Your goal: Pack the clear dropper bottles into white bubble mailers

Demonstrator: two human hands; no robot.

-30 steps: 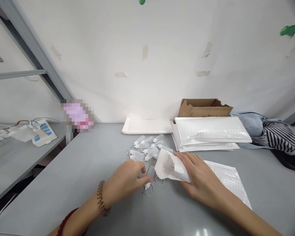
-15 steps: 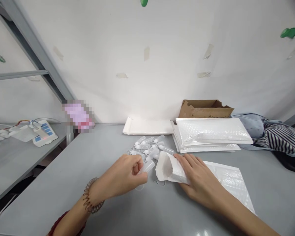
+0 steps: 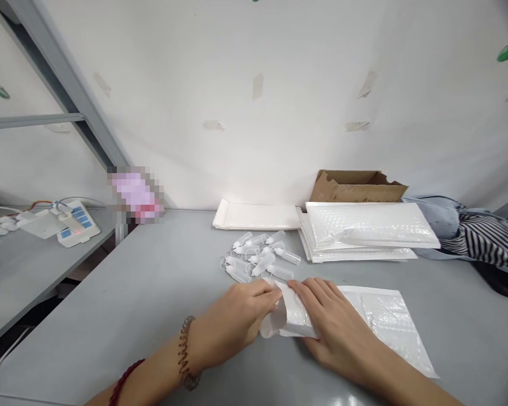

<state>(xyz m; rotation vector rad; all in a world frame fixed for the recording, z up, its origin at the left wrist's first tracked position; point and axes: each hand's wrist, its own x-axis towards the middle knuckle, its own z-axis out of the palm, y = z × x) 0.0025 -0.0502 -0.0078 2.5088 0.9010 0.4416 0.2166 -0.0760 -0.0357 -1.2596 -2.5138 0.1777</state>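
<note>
My right hand point(image 3: 336, 327) grips a white bubble mailer point(image 3: 298, 310) near its open end and squeezes it so the mouth gapes to the left. The rest of that mailer lies flat on the table, past my right wrist. My left hand point(image 3: 241, 313) is closed at the mailer's mouth, fingertips at the opening; whatever is in the fingers is hidden. Just beyond both hands lies a loose pile of small clear plastic dropper bottles point(image 3: 262, 262), with white tips and thin looped cap straps.
Behind the bottles lies a flat white stack of mailers point(image 3: 258, 217). To its right are more bubble mailers point(image 3: 368, 225), a cardboard box point(image 3: 359, 186) and striped cloth point(image 3: 486, 237). A power strip point(image 3: 78, 225) sits on the surface at left.
My left hand has moved right to the mailer's mouth; the small bottle seen in it before is out of sight. My right hand and the mailer have come slightly nearer me.
</note>
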